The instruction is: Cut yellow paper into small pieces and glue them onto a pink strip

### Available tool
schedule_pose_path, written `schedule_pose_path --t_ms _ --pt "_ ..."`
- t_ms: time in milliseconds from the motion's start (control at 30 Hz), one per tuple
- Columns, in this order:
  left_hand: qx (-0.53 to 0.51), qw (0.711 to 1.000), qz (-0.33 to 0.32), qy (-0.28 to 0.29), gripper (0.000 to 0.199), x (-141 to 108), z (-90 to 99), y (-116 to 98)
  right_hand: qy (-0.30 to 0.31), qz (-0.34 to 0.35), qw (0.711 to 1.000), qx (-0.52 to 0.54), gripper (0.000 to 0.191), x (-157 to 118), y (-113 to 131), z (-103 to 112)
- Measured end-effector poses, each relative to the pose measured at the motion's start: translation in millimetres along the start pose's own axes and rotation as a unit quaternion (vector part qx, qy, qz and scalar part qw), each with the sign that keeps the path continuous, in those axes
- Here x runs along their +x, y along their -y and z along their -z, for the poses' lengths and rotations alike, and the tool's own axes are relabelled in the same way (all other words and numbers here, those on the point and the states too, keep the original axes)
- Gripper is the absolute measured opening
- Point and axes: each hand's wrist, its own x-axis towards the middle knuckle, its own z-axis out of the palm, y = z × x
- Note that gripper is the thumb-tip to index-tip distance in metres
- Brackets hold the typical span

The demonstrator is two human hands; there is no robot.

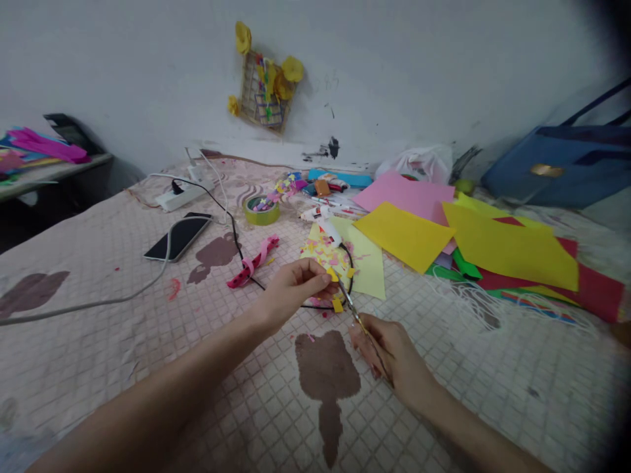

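Note:
Between the thumb and fingers of my left hand [300,289] is a small yellow paper piece [332,274]. My right hand [387,355] is closed around a pair of scissors [351,303], whose blades point up and left and meet the edge of that piece. Beneath them, a pale yellow sheet [367,263] carries many tiny pink and yellow paper scraps [315,253]. A white glue gun [328,226] lies on the sheet, its black cord looping around by my hands. Another yellow scrap [338,305] rests just under the blades.
Yellow sheets [404,235] and a pink sheet [407,194] are piled to the right, near white string [473,302] and a blue bag [566,164]. On the left are a phone [180,236], a power strip [182,195], a tape roll [262,211] and a pink-red strip [254,263].

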Motion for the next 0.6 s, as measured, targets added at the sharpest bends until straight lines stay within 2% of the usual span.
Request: schedule_pose_path --t_ms 200,433,600 --pt "0.003 1.000 0.009 0.019 0.017 1.5 4.7 -3.3 0.009 -0.014 1.000 0.014 0.039 0.2 -4.6 -1.5" --pt "0.036 0.993 0.029 0.106 0.015 7.5 21.8 -9.6 0.033 -0.007 0.999 0.030 0.039 -1.6 0.9 1.6" --pt "0.054 0.989 0.042 0.128 0.014 5.8 23.0 -14.4 0.047 -0.009 0.999 0.018 0.039 -2.3 5.2 3.6"
